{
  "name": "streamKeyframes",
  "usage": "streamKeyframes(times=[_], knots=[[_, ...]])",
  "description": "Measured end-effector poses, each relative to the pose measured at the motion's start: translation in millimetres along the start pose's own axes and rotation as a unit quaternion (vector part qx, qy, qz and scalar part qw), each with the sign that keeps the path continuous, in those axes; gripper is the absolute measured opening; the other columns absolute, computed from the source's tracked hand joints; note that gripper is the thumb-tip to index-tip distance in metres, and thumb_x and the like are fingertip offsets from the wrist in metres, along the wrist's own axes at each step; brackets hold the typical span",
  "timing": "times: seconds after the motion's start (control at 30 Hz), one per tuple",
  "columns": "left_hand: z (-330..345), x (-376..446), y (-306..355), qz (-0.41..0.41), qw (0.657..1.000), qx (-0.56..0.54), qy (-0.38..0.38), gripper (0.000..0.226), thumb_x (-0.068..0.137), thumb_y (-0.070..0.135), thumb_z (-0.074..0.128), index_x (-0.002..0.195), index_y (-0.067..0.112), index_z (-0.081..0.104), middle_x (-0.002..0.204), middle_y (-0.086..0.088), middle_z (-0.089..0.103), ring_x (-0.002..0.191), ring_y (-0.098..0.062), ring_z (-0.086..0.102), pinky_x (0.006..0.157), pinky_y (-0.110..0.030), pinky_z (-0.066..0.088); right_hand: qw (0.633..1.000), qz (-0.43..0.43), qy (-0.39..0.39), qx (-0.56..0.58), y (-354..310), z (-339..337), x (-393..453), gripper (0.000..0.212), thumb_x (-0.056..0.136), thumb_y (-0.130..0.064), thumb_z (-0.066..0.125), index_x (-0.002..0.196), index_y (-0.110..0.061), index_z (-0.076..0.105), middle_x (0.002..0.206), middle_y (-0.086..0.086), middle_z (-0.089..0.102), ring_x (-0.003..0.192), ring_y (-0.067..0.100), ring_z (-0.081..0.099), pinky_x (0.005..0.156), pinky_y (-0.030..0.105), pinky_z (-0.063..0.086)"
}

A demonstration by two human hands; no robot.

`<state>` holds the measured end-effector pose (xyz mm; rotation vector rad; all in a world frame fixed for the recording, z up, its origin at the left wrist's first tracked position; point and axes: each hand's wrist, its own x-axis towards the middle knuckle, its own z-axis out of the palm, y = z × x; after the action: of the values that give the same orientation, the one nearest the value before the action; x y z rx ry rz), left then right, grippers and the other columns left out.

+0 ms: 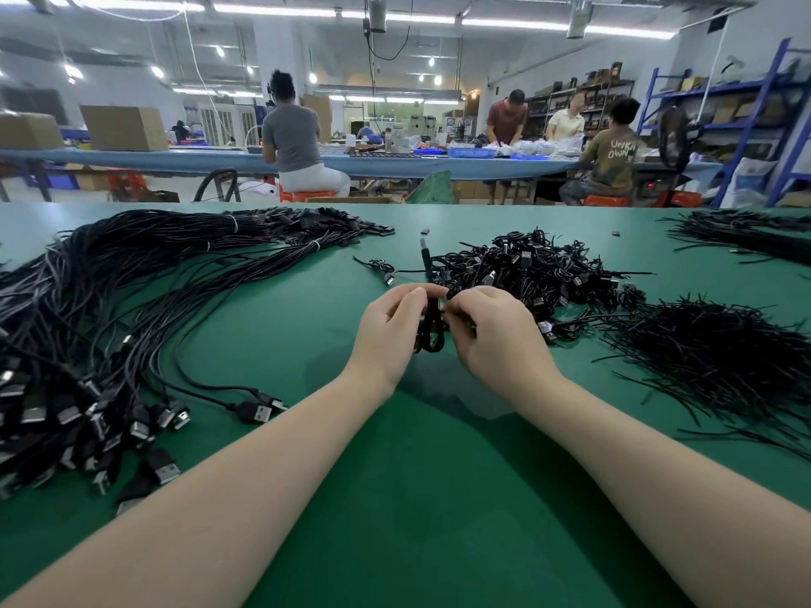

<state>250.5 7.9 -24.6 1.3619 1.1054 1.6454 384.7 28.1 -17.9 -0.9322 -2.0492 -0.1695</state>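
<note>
A coiled black USB cable (431, 331) hangs between both hands above the green table (395, 476). My left hand (388, 331) grips the coil from the left, fingers curled round it. My right hand (491, 333) pinches the coil's top from the right. One plug end of the cable (425, 252) sticks up behind the hands. Whether a tie is in the fingers is hidden.
Long loose black USB cables (109, 322) spread over the left of the table. A heap of coiled cables (535, 269) lies behind the hands. Black twist ties (719, 353) pile up at the right. Several people work at a far blue bench (219, 162).
</note>
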Motion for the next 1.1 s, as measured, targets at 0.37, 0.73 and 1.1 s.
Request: streamKeyframes(times=[0.37, 0.73, 1.1], knots=[[-4.4, 5.4, -7.7, -0.03, 0.996, 0.04, -0.068, 0.028, 0.089, 0.012, 0.066, 0.102, 0.037, 0.067, 0.06, 0.009, 0.055, 0.056, -0.004, 0.052, 0.061, -0.015, 0.043, 0.998, -0.013, 0.053, -0.026, 1.4, -8.6, -2.1, 0.012, 0.075, 0.008, 0.064, 0.087, 0.004, 0.067, 0.084, 0.016, 0.065, 0.081, 0.037, 0.06, 0.07, 0.036, 0.047], [3.8, 7.6, 1.3, -0.116, 0.991, -0.05, 0.031, 0.03, 0.085, 0.032, 0.07, 0.109, 0.026, 0.052, 0.075, -0.003, 0.068, 0.055, -0.01, 0.059, 0.049, -0.021, 0.047, 0.991, -0.075, 0.093, -0.064, -0.9, -9.8, 1.6, 0.005, 0.081, 0.003, 0.066, 0.076, 0.003, 0.065, 0.072, 0.014, 0.063, 0.067, 0.034, 0.06, 0.062, 0.039, 0.051], [-8.5, 7.0, 2.0, -0.019, 0.996, 0.035, -0.084, 0.049, 0.084, -0.009, 0.051, 0.095, 0.034, 0.072, 0.091, -0.007, 0.068, 0.085, -0.012, 0.062, 0.083, -0.024, 0.053, 0.995, -0.019, 0.096, -0.01, 3.0, -1.1, -0.3, 0.004, 0.085, -0.001, 0.066, 0.086, 0.001, 0.07, 0.079, 0.013, 0.068, 0.076, 0.035, 0.062, 0.069, 0.037, 0.05]])
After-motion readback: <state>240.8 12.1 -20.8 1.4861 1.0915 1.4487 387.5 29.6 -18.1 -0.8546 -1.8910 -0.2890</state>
